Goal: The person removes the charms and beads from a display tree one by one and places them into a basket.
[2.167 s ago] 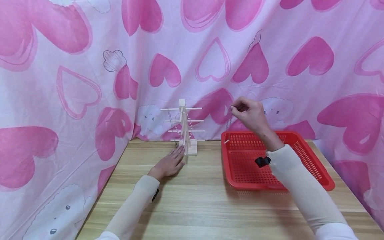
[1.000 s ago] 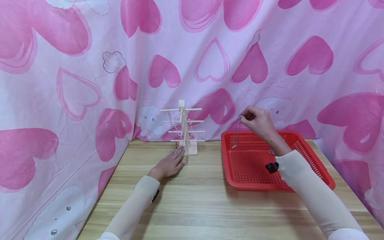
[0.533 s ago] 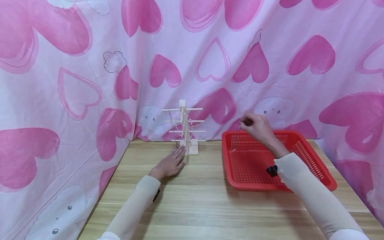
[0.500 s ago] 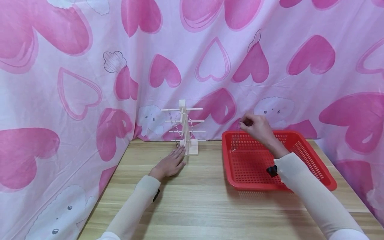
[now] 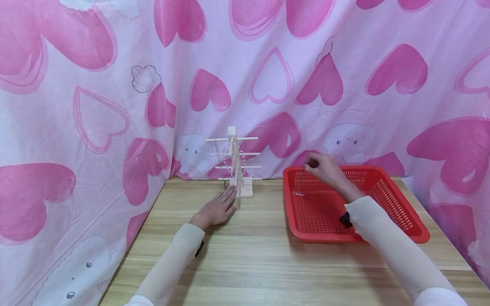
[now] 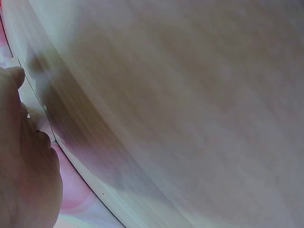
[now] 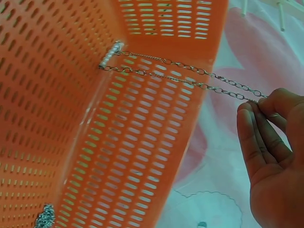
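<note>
My right hand (image 5: 325,170) is above the back left part of the red basket (image 5: 325,237). Its thumb and fingertips pinch a silver chain necklace (image 7: 200,71), seen best in the right wrist view. The chain's two strands run down into the basket, ending in a short row of white beads (image 7: 110,54) low by the wall. My left hand (image 5: 216,209) lies with fairly straight fingers at the foot of a wooden jewelry stand (image 5: 232,131), fingertips at its base. A pearl-like bead necklace (image 5: 243,163) and a thin chain (image 5: 218,152) hang on the stand's pegs.
A bunched silver chain (image 7: 45,217) lies in the basket, seen in the right wrist view. The wood-grain table (image 5: 237,259) carries stand and basket. Behind them hangs a pink heart-patterned cloth (image 5: 272,76).
My right hand has come down and to the right over the basket, and the beaded end of the necklace has sunk lower inside it. The left hand stays put.
</note>
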A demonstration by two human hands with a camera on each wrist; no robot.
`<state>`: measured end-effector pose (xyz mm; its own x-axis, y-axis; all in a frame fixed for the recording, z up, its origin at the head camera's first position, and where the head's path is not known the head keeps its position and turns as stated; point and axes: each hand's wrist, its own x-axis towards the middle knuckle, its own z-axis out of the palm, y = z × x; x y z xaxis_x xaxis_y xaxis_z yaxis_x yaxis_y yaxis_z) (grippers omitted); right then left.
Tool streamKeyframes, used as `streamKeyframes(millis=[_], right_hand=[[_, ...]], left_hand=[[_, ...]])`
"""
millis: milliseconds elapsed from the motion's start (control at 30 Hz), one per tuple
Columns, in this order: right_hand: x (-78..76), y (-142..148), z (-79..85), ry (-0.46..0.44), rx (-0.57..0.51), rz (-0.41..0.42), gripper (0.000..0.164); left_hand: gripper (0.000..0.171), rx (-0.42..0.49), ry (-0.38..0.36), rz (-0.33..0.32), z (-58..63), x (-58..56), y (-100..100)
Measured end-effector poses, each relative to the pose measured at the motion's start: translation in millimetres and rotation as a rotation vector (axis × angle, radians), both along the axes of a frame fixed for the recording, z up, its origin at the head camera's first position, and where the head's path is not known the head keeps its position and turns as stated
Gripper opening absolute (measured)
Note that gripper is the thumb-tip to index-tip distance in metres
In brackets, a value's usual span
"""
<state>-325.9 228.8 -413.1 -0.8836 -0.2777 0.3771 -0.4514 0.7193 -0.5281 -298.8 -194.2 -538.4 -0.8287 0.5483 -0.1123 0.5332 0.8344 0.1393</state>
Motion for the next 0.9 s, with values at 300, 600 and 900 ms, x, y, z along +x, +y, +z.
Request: streamKeyframes(millis=[300, 600, 900], right_hand=[[-5.8, 2.2, -15.4, -0.083, 0.063, 0.037, 0.005], [-10.3, 0.0, -30.5, -0.123, 0.136, 0.071, 0.008], [-14.1, 0.1, -47.2, -0.18, 0.215, 0.09, 0.006]], left_hand=[[0.069, -0.003, 0.026, -0.008, 8.3, 5.6, 2.8], [0.069, 0.006, 0.033, -0.016, 8.9, 6.2, 2.8], [0.069, 0.029, 0.028, -0.012, 6.6, 5.4, 2.7]])
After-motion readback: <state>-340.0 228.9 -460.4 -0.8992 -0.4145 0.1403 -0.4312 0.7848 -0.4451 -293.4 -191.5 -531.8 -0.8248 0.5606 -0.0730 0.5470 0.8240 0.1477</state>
